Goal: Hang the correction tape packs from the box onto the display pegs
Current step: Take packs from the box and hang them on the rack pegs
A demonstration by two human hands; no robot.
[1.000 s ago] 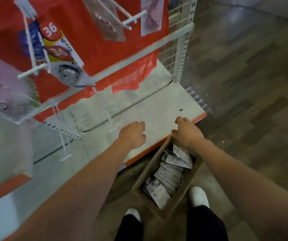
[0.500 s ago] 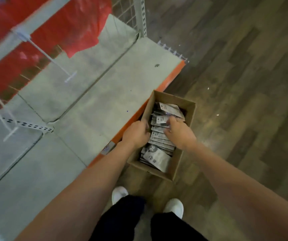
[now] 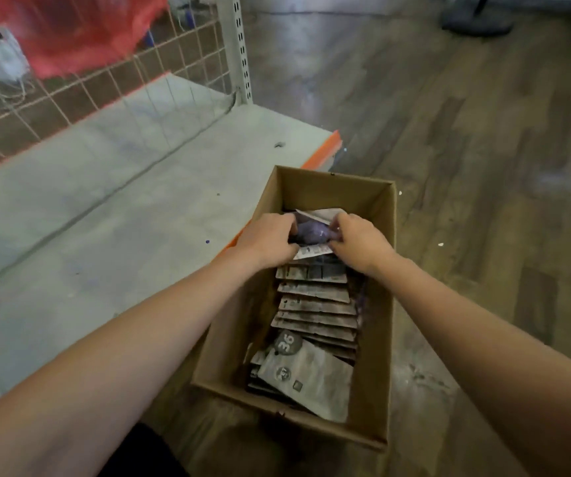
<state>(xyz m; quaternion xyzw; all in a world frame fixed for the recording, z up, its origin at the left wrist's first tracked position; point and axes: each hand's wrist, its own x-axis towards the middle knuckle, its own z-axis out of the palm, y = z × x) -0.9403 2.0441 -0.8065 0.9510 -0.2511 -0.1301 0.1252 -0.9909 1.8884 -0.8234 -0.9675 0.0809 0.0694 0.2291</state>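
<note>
Far left and high up: blurred red plastic sheeting behind a white wire-grid back panel, with a pale perforated metal upright at its right end. Below that, spread wide across the left half: a pale grey bottom shelf board with an orange front edge. Reaching in from the lower left, over the shelf edge: left hand, fingers curled down into the far end of an open brown cardboard box, gripping the left side of a pack with a purple blister and white printed card. Inside the box, nearer the camera: a row of grey-white correction tape packs standing on edge one behind another, and at the near end one pack lying flat, face up, with a round "36" sticker. On the other side of the purple pack: right hand, fingers likewise curled, pinching its right side, so held between both hands just above the row, inside the box. Box standing on a grey-brown wood-plank floor, close against the shelf's orange edge. Far upper right on the floor: a dark, blurred object, not identifiable.
</note>
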